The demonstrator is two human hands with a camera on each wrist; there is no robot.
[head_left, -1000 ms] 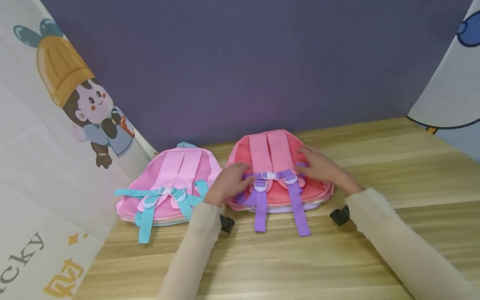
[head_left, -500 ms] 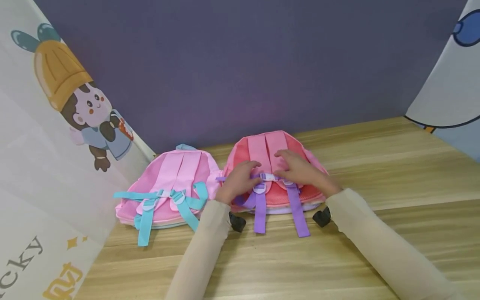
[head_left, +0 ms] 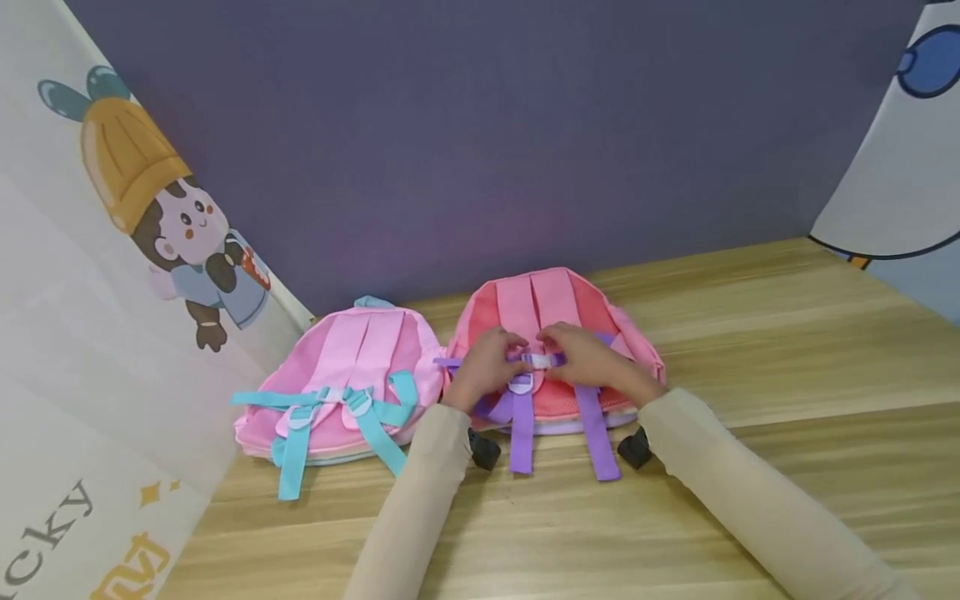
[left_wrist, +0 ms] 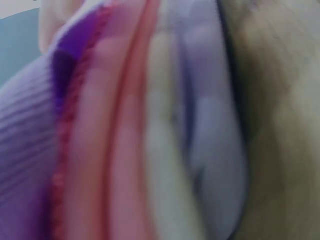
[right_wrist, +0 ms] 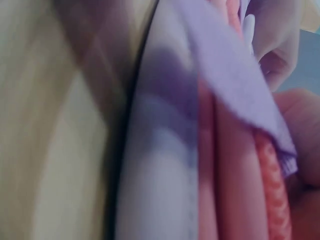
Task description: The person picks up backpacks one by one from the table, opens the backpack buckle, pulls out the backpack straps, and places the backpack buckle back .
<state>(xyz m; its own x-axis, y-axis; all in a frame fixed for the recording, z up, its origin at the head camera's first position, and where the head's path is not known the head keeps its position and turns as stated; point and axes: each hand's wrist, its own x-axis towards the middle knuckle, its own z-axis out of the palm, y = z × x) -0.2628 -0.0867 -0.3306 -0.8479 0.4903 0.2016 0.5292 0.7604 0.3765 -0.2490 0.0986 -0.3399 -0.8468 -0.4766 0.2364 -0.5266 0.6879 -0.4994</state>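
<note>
A coral-pink child's backpack (head_left: 555, 308) lies back side up on the wooden table, with purple straps. Across its back runs a purple strap with a white side-release buckle (head_left: 538, 360). At the buckle's left end, my left hand (head_left: 487, 367) pinches the strap between thumb and fingers. My right hand (head_left: 588, 360) has thumb and fingers curled round the strap at the right end; exact fingertip contact is too small to tell. In the right wrist view, a loose purple strap end (right_wrist: 235, 70) hangs beside the hand. The left wrist view is mostly the blurred backpack side (left_wrist: 130, 125).
Left of it lies a light pink backpack (head_left: 360, 350) with turquoise straps (head_left: 296, 442), its side touching the coral one. A dark panel (head_left: 510, 150) stands behind the table (head_left: 750, 350). Printed white curtains (head_left: 75, 333) flank both sides.
My right hand has moved left from the backpack's right edge to the buckle. My left hand has shifted slightly right, to the buckle's other end. The backpacks stay in place.
</note>
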